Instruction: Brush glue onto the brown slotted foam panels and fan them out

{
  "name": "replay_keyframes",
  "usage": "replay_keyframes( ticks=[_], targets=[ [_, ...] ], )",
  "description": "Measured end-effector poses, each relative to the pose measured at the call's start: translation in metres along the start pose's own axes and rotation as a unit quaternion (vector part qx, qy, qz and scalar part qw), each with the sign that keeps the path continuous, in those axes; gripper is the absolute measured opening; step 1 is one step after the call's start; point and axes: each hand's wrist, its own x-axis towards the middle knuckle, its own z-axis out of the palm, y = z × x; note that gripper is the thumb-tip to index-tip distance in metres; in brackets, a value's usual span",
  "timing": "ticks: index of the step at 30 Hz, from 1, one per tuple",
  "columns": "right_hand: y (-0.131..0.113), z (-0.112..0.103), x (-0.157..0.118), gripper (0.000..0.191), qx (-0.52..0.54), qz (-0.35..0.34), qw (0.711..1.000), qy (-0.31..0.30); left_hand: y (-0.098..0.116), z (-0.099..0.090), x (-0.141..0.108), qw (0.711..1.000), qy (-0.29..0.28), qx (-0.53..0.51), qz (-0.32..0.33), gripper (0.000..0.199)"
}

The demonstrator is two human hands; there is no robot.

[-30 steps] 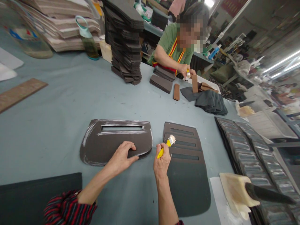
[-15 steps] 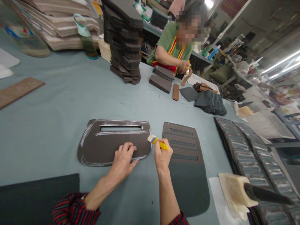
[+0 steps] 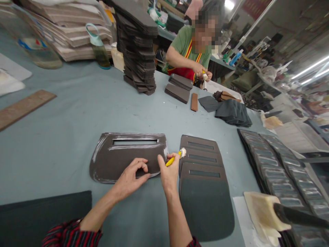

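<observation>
A dark brown slotted panel (image 3: 128, 157) lies on the table with wet white streaks along its edges and below its slot. My left hand (image 3: 133, 173) is at the panel's lower edge, fingers curved and thumb apart; it grips nothing that I can see. My right hand (image 3: 169, 171) holds a small yellow-handled brush (image 3: 172, 160), its white-coated bristles pointing up and right. The thumb of that hand is by the panel's right edge. Just right of it, several similar slotted panels (image 3: 203, 206) overlap in a stepped row.
A white-coated glue container with a dark handle (image 3: 262, 209) stands at lower right, by rows of streaked panels (image 3: 277, 164). Tall dark stacks (image 3: 140, 51), a bottle (image 3: 99, 51) and a brown strip (image 3: 25, 106) lie farther off. Across the table, a co-worker (image 3: 183, 51) handles another brush.
My right hand has turned the brush away from the panel's right edge, bristles now to the right. White streaks show along that edge. My left hand has shifted slightly, its thumb and fingers parted.
</observation>
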Motion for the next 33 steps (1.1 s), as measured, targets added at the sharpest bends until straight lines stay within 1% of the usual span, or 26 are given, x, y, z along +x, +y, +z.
replay_keyframes(
  ticks=[2, 4, 5, 7, 8, 9, 11, 12, 14, 15, 17, 18, 19, 20, 22, 23, 24, 25, 27, 28, 30, 31, 33],
  targets=[
    [-0.013, 0.014, -0.008, 0.023, -0.017, -0.027, 0.999, -0.001, 0.003, -0.005, 0.002, 0.997, -0.004, -0.065, -0.038, 0.028],
    [-0.026, 0.022, -0.021, 0.018, -0.012, -0.077, 0.997, -0.021, 0.008, -0.013, 0.005, 0.987, 0.019, -0.136, -0.089, 0.04],
    [-0.033, 0.023, -0.029, 0.016, -0.001, -0.108, 0.994, -0.036, 0.013, -0.019, 0.005, 0.981, 0.036, -0.157, -0.107, 0.043],
    [-0.045, 0.02, -0.047, 0.016, 0.036, -0.159, 0.983, -0.083, 0.024, -0.03, 0.004, 0.978, 0.071, -0.158, -0.119, 0.042],
    [-0.05, 0.017, -0.056, 0.02, 0.062, -0.172, 0.977, -0.114, 0.031, -0.037, 0.002, 0.979, 0.087, -0.143, -0.117, 0.04],
    [-0.054, 0.012, -0.064, 0.024, 0.092, -0.171, 0.97, -0.145, 0.037, -0.043, -0.001, 0.981, 0.096, -0.126, -0.116, 0.036],
    [-0.059, 0.0, -0.077, 0.033, 0.158, -0.131, 0.962, -0.183, 0.047, -0.053, -0.012, 0.983, 0.1, -0.097, -0.121, 0.029],
    [-0.059, -0.006, -0.081, 0.033, 0.19, -0.098, 0.959, -0.185, 0.05, -0.058, -0.017, 0.983, 0.1, -0.09, -0.124, 0.028],
    [-0.054, -0.014, -0.086, 0.027, 0.238, -0.035, 0.957, -0.16, 0.05, -0.062, -0.029, 0.983, 0.113, -0.078, -0.123, 0.027],
    [-0.05, -0.015, -0.088, 0.024, 0.25, -0.016, 0.957, -0.145, 0.048, -0.063, -0.034, 0.982, 0.131, -0.062, -0.118, 0.029],
    [-0.042, -0.015, -0.089, 0.022, 0.246, -0.001, 0.96, -0.134, 0.043, -0.06, -0.044, 0.983, 0.16, 0.005, -0.093, 0.039],
    [-0.039, -0.013, -0.09, 0.022, 0.237, -0.001, 0.962, -0.136, 0.042, -0.056, -0.048, 0.984, 0.152, 0.052, -0.079, 0.045],
    [-0.037, -0.012, -0.091, 0.022, 0.23, -0.004, 0.963, -0.14, 0.041, -0.052, -0.052, 0.985, 0.125, 0.1, -0.068, 0.051],
    [-0.035, -0.01, -0.092, 0.022, 0.228, -0.009, 0.963, -0.142, 0.041, -0.046, -0.056, 0.984, 0.086, 0.145, -0.056, 0.058],
    [-0.037, -0.008, -0.095, 0.021, 0.23, -0.02, 0.964, -0.134, 0.045, -0.035, -0.064, 0.974, 0.015, 0.223, -0.037, 0.068],
    [-0.039, -0.007, -0.097, 0.021, 0.232, -0.028, 0.964, -0.128, 0.049, -0.029, -0.067, 0.966, 0.005, 0.256, -0.03, 0.07],
    [-0.041, -0.008, -0.098, 0.021, 0.233, -0.036, 0.964, -0.124, 0.052, -0.024, -0.07, 0.957, 0.017, 0.287, -0.023, 0.069],
    [-0.044, -0.008, -0.1, 0.021, 0.235, -0.042, 0.963, -0.124, 0.056, -0.02, -0.071, 0.948, 0.043, 0.314, -0.019, 0.063],
    [-0.048, -0.011, -0.102, 0.021, 0.247, -0.05, 0.958, -0.137, 0.063, -0.017, -0.073, 0.933, 0.106, 0.343, -0.018, 0.043],
    [-0.049, -0.012, -0.103, 0.02, 0.257, -0.05, 0.955, -0.143, 0.068, -0.019, -0.074, 0.93, 0.134, 0.343, -0.02, 0.035],
    [-0.048, -0.017, -0.104, 0.02, 0.262, -0.043, 0.954, -0.138, 0.081, -0.027, -0.078, 0.937, 0.174, 0.302, -0.015, 0.028],
    [-0.046, -0.019, -0.105, 0.02, 0.253, -0.037, 0.959, -0.124, 0.09, -0.033, -0.082, 0.947, 0.189, 0.261, -0.006, 0.025],
    [-0.039, -0.025, -0.106, 0.021, 0.215, -0.022, 0.973, -0.086, 0.114, -0.049, -0.094, 0.966, 0.214, 0.143, 0.018, 0.023]
  ],
)
